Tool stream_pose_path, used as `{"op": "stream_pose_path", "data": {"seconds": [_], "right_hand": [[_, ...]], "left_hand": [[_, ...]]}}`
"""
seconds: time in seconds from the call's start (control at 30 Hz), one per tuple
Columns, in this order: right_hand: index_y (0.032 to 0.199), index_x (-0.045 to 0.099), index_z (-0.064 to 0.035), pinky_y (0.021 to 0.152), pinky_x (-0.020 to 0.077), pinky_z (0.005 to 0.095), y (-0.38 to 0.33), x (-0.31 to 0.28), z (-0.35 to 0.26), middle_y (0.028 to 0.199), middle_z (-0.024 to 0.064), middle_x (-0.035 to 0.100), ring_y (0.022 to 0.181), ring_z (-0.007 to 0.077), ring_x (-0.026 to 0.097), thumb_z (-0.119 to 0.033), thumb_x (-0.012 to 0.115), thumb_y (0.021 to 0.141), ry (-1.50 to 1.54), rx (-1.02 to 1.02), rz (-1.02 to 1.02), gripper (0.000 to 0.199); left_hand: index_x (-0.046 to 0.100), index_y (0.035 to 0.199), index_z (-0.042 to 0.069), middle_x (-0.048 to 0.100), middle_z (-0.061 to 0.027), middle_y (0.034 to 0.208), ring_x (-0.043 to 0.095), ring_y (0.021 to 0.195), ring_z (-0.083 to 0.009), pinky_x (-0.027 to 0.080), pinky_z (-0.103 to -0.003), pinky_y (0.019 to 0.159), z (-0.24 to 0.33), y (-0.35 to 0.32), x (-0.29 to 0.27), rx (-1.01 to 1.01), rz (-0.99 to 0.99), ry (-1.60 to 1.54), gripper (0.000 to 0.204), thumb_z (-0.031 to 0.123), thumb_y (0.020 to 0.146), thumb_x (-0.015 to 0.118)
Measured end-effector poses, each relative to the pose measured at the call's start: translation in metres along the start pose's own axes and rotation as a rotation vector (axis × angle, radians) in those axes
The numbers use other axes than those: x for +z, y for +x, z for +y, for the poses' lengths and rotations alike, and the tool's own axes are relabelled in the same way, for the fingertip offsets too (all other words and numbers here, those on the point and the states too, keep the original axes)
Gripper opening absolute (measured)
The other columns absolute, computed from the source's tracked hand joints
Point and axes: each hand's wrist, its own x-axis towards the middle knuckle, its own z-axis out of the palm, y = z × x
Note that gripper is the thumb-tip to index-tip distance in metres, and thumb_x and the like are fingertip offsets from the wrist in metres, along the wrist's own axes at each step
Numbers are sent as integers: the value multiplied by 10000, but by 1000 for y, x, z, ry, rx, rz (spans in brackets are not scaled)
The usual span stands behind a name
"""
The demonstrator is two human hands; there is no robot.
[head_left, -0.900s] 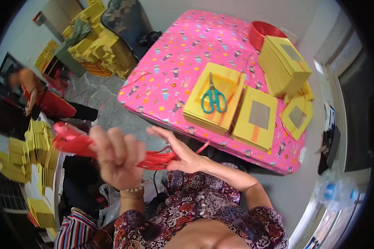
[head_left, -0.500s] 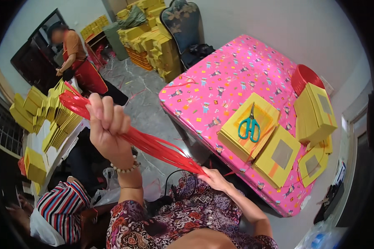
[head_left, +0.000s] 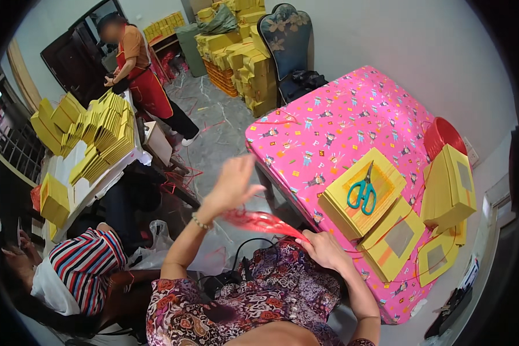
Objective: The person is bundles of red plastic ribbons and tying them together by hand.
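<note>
- Red plastic string (head_left: 259, 222), thin and limp, runs between both hands above the lap, beside the bench (head_left: 328, 132).
- Right hand (head_left: 326, 249) pinches one end shut; left hand (head_left: 234, 185) (fingers spread) lets it slide.
- Light, probably slippery: best pinched near an end.

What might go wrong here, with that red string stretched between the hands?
The red string looks blurred and loose between the left hand and right hand, so it might tangle or slip free. The scissors lie on a yellow paper stack near the table edge; a stray tug could perhaps drag them off.
</note>
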Motion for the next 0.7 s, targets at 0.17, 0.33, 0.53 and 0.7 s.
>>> {"op": "stream_pose_path", "data": {"seconds": [0.17, 0.33, 0.53, 0.7], "right_hand": [[901, 552, -9, 601, 450, 519, 15, 0, -11, 685, 238, 589, 683, 435, 586, -229, 531, 905, 12, 11, -5, 221], [993, 587, -31, 639, 467, 505, 9, -8, -5, 768, 225, 620, 731, 428, 594, -209, 519, 891, 66, -59, -57, 216], [948, 540, -49, 533, 424, 258, -16, -26, 4, 638, 2, 462, 569, 76, 469, -286, 459, 985, 798, 180, -416, 254], [834, 520, -20, 505, 423, 244, -48, -70, -1, 580, -4, 429, 490, 82, 425, -276, 484, 976, 766, 221, -291, 295]], "left_hand": [[425, 1336, 40, 611, -164, 1037, 541, 947, -326, 391, -445, 874, 84, 2, 19, 475, -242, -608, 542, 345, 902, 532], [575, 774, 66, 556, -133, 563, 565, 513, -343, 402, -405, 448, 95, -20, 47, 208, -298, -582, 387, 431, 898, 543], [403, 539, 92, 445, -47, 491, 497, 446, -243, 387, -360, 425, 65, -18, 42, 446, 146, -406, 468, 355, 783, 703], [402, 533, 81, 424, -49, 495, 488, 447, -229, 370, -347, 433, 13, -2, 22, 421, 334, -222, 427, 285, 759, 702]]}}
